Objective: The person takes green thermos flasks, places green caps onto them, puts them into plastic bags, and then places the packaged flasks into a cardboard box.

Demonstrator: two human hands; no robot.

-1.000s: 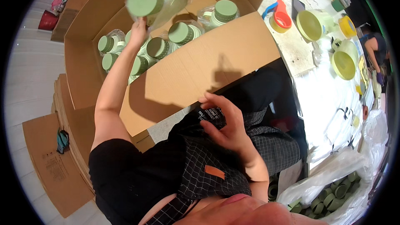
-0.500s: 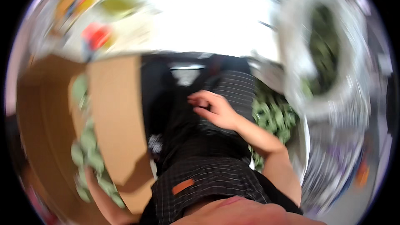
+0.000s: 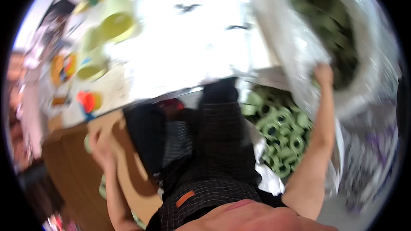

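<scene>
Frame blurred. Right hand (image 3: 324, 75) reached up, fingers closed on rim of clear plastic bag (image 3: 299, 51) holding dark green parts. Below it, second open bag of pale green ring-shaped caps (image 3: 280, 124), just beside person's dark checked trousers (image 3: 214, 145). Left hand (image 3: 99, 145) rested on flap edge of cardboard box (image 3: 72, 167); grip unclear through blur, could not tell if closed. Pale green lids (image 3: 102, 190) partly visible inside box. White counter (image 3: 192, 47) beyond knees; yellow-green cups (image 3: 115, 23) near its left edge.
</scene>
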